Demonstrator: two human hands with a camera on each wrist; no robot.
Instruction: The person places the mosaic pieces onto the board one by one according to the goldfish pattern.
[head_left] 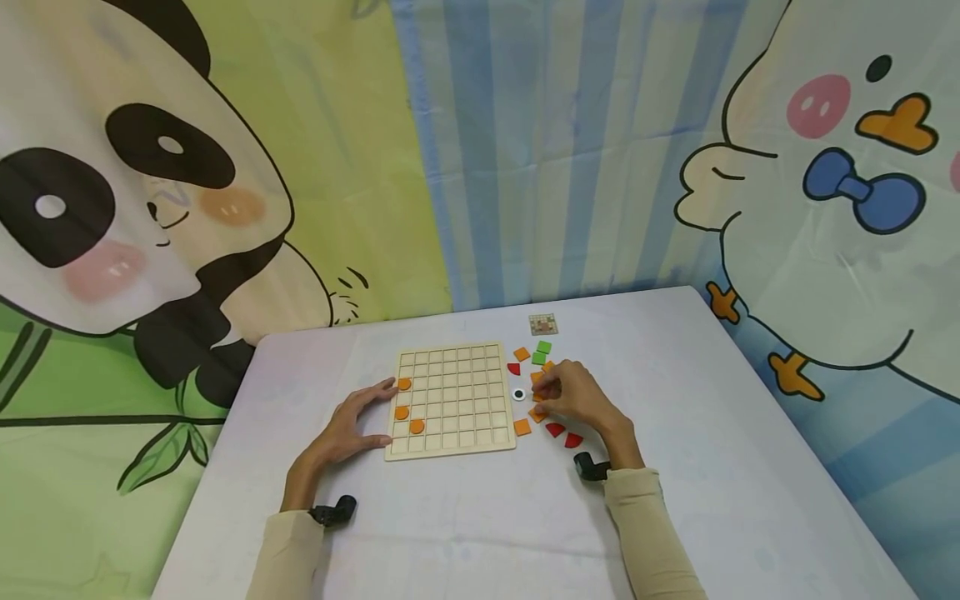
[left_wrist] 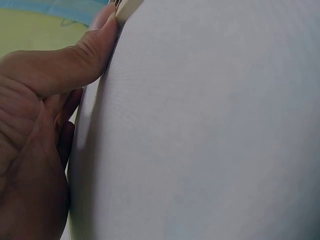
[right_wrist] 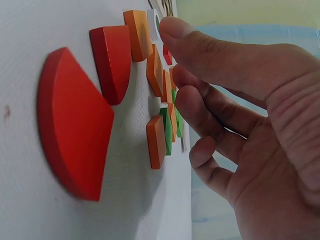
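A pale wooden grid board (head_left: 457,400) lies on the white table, with orange discs (head_left: 417,427) in three squares near its left side. My left hand (head_left: 345,429) rests against the board's left edge, thumb and fingers spread apart. In the left wrist view, the thumb (left_wrist: 92,55) touches the board's corner. My right hand (head_left: 581,396) hovers over orange tiles (head_left: 522,427) right of the board. Its fingers (right_wrist: 200,110) are bent loosely, apart from the thumb, with nothing visible between them. Red curved wedges (right_wrist: 75,130) lie nearer the wrist.
A white round piece with a black centre (head_left: 519,394) sits beside the board's right edge. Green tiles (head_left: 539,358) and a red wedge (head_left: 513,368) lie farther back. Behind them is a small patterned card (head_left: 543,324). Printed curtains (head_left: 510,167) hang behind the table.
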